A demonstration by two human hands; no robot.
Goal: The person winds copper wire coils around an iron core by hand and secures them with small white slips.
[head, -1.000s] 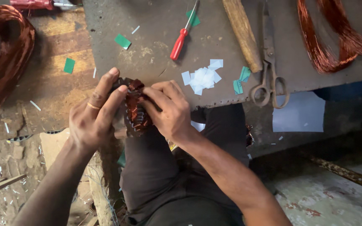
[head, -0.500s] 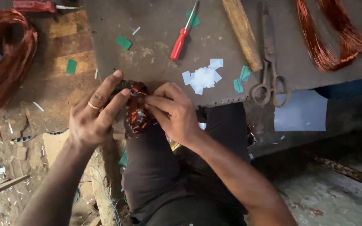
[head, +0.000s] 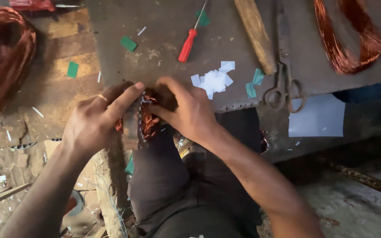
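Beside scissors (head: 283,90), red screwdriver (head: 188,45).

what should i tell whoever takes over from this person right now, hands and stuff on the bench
Left hand: grip on the left side of the copper-wound part, held over the lap at the bench edge.
Right hand: fingers pressed on the top right of the same part.
On the bench: red screwdriver, wooden handle, scissors, white paper bits, green bits.
Copper wire coils lie far left and top right.
Done: copper windings are on the part.
Left: cannot tell how far along the work is; the hands hide most of it.
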